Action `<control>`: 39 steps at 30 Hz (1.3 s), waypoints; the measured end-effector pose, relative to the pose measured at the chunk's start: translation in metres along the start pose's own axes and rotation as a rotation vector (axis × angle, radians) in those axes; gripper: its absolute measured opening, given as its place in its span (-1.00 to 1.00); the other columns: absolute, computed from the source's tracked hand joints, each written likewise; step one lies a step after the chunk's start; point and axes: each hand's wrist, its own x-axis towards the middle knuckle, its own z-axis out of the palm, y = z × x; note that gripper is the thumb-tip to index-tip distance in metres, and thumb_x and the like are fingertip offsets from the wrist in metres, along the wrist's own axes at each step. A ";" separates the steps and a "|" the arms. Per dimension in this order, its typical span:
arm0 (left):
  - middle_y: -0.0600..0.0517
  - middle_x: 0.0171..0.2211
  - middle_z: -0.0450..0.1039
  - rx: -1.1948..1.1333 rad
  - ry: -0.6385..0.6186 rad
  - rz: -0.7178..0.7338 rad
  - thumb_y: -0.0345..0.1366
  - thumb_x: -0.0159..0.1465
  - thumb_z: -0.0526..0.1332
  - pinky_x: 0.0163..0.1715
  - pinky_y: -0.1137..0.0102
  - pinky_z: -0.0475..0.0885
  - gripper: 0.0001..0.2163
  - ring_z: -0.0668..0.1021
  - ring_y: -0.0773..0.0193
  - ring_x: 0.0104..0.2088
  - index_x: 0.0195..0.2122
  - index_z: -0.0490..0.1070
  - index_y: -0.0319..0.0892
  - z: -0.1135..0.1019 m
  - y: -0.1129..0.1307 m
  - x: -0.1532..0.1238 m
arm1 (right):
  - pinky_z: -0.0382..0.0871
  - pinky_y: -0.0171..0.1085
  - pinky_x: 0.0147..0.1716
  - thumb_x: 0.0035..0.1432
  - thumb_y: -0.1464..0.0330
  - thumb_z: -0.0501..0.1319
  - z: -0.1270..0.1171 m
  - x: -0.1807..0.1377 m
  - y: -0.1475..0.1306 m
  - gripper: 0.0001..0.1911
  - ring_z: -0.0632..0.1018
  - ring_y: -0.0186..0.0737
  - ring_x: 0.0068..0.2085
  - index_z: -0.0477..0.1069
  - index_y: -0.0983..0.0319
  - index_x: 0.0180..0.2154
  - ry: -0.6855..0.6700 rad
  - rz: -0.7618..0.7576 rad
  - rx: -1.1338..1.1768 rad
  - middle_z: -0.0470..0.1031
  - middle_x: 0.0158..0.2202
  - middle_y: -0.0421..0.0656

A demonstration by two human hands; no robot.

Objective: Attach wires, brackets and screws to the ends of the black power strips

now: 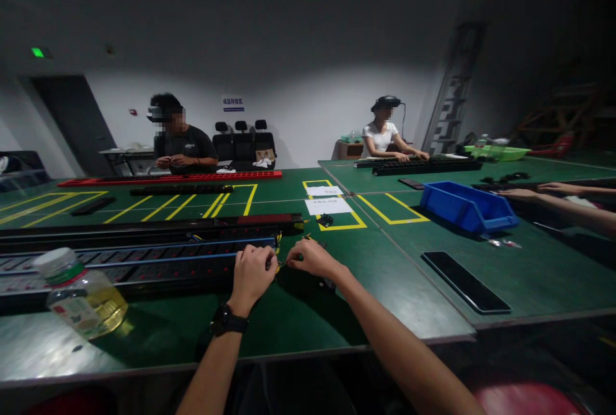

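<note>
At the right end of a long black strip with red dots and blue edges (pixel 183 262), my left hand (pixel 253 277) is closed, its fingertips pinched around thin yellow-green wires (pixel 279 263). My right hand (pixel 312 256) meets it from the other side, thumb and fingers pinching the same wires. The wire ends are too small to make out. A small dark part (pixel 330 283) lies partly hidden beneath my right hand. Beyond the hands, a small black piece (pixel 325 220) rests near a black strip's end (pixel 289 222).
A drink bottle (pixel 84 296) stands left. To the right are a phone (pixel 464 281), a blue bin (pixel 466 206) and a co-worker's hands (pixel 529 195). Paper labels (pixel 330 206) lie ahead. Two people (pixel 185 145) work across the green table (pixel 409 287).
</note>
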 end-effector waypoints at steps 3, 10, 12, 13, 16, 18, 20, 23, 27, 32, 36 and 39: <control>-0.01 -0.27 0.64 0.004 0.012 0.003 -0.30 0.43 0.19 -0.11 0.17 0.28 -0.85 0.54 0.00 -0.10 -0.28 0.53 -0.07 0.000 0.001 -0.001 | 0.32 -0.28 -0.17 0.30 0.36 0.38 0.000 -0.003 0.000 -0.86 0.59 -0.15 -0.19 0.75 0.15 -0.16 0.011 -0.005 -0.020 0.68 -0.25 -0.11; -0.07 -0.23 0.65 0.014 0.016 0.055 -0.26 0.47 0.15 -0.06 0.11 0.29 -0.79 0.53 -0.04 -0.08 -0.25 0.57 -0.09 0.001 0.002 -0.003 | 0.26 -0.31 -0.27 0.34 0.33 0.35 0.001 -0.009 -0.001 -0.82 0.55 -0.21 -0.26 0.76 0.10 -0.12 0.016 -0.008 -0.043 0.63 -0.26 -0.13; -0.08 -0.21 0.66 -0.010 0.011 0.069 -0.24 0.46 0.17 -0.05 0.10 0.30 -0.79 0.53 -0.04 -0.07 -0.23 0.58 -0.09 0.001 0.002 -0.004 | 0.25 -0.32 -0.28 0.34 0.33 0.34 0.000 -0.010 -0.002 -0.81 0.54 -0.21 -0.26 0.76 0.09 -0.11 0.019 -0.015 -0.046 0.62 -0.27 -0.14; -0.08 -0.20 0.66 -0.023 0.009 0.073 -0.22 0.46 0.18 -0.04 0.10 0.30 -0.80 0.52 -0.04 -0.07 -0.22 0.59 -0.09 0.001 0.002 -0.004 | 0.25 -0.32 -0.28 0.35 0.33 0.34 0.000 -0.011 -0.003 -0.81 0.54 -0.22 -0.26 0.76 0.10 -0.11 0.022 -0.018 -0.045 0.62 -0.28 -0.14; -0.08 -0.15 0.67 -0.056 0.002 0.085 -0.20 0.42 0.23 -0.02 0.10 0.31 -0.84 0.52 -0.04 -0.05 -0.15 0.59 -0.10 0.001 0.001 -0.006 | 0.25 -0.32 -0.28 0.34 0.36 0.33 0.000 -0.012 -0.004 -0.81 0.55 -0.23 -0.27 0.75 0.12 -0.12 0.027 -0.023 -0.043 0.62 -0.28 -0.14; -0.08 -0.12 0.67 -0.072 -0.006 0.096 -0.21 0.38 0.27 0.00 0.09 0.32 -0.84 0.51 -0.05 -0.03 -0.09 0.58 -0.11 0.000 0.000 -0.006 | 0.25 -0.33 -0.29 0.34 0.37 0.33 0.000 -0.012 -0.005 -0.80 0.55 -0.23 -0.27 0.75 0.13 -0.11 0.027 -0.023 -0.041 0.62 -0.28 -0.14; -0.07 -0.10 0.67 -0.082 -0.016 0.108 -0.24 0.35 0.30 0.01 0.08 0.32 -0.82 0.51 -0.06 -0.01 -0.06 0.58 -0.11 0.000 -0.001 -0.007 | 0.25 -0.33 -0.29 0.33 0.37 0.33 0.000 -0.012 -0.005 -0.80 0.55 -0.23 -0.28 0.75 0.13 -0.11 0.029 -0.025 -0.039 0.62 -0.28 -0.13; -0.07 -0.08 0.67 -0.092 -0.028 0.123 -0.27 0.32 0.32 0.03 0.07 0.32 -0.80 0.51 -0.06 0.01 -0.04 0.57 -0.11 -0.001 -0.001 -0.007 | 0.25 -0.32 -0.29 0.33 0.37 0.33 0.002 -0.011 -0.004 -0.80 0.55 -0.22 -0.28 0.75 0.13 -0.12 0.028 -0.025 -0.039 0.63 -0.29 -0.14; -0.06 -0.07 0.67 -0.098 -0.038 0.138 -0.31 0.31 0.31 0.02 0.08 0.33 -0.80 0.52 -0.05 0.01 -0.04 0.57 -0.11 -0.001 -0.002 -0.008 | 0.26 -0.32 -0.28 0.32 0.37 0.33 0.004 -0.011 -0.001 -0.79 0.56 -0.21 -0.27 0.75 0.12 -0.10 0.025 -0.019 -0.042 0.65 -0.27 -0.13; -0.05 -0.09 0.67 -0.098 -0.040 0.119 -0.32 0.30 0.32 0.01 0.11 0.32 -0.81 0.52 -0.02 0.00 -0.06 0.56 -0.08 0.001 -0.001 -0.008 | 0.29 -0.31 -0.26 0.30 0.38 0.32 0.005 -0.011 0.000 -0.77 0.59 -0.19 -0.24 0.75 0.11 -0.09 0.022 -0.015 -0.044 0.68 -0.25 -0.12; -0.02 -0.14 0.66 -0.114 -0.042 0.135 -0.37 0.31 0.29 -0.02 0.13 0.32 -0.83 0.53 0.02 -0.05 -0.09 0.55 -0.07 0.002 0.000 -0.008 | 0.33 -0.30 -0.24 0.29 0.38 0.30 0.003 -0.011 -0.003 -0.74 0.61 -0.17 -0.22 0.75 0.10 -0.08 0.018 -0.013 -0.032 0.71 -0.23 -0.11; -0.01 -0.12 0.66 -0.108 -0.044 0.143 -0.37 0.31 0.28 -0.02 0.13 0.32 -0.81 0.53 0.02 -0.04 -0.06 0.55 -0.07 0.003 0.001 -0.008 | 0.35 -0.30 -0.22 0.26 0.40 0.30 0.002 -0.011 -0.004 -0.74 0.63 -0.15 -0.22 0.75 0.12 -0.11 0.027 -0.014 -0.025 0.73 -0.23 -0.11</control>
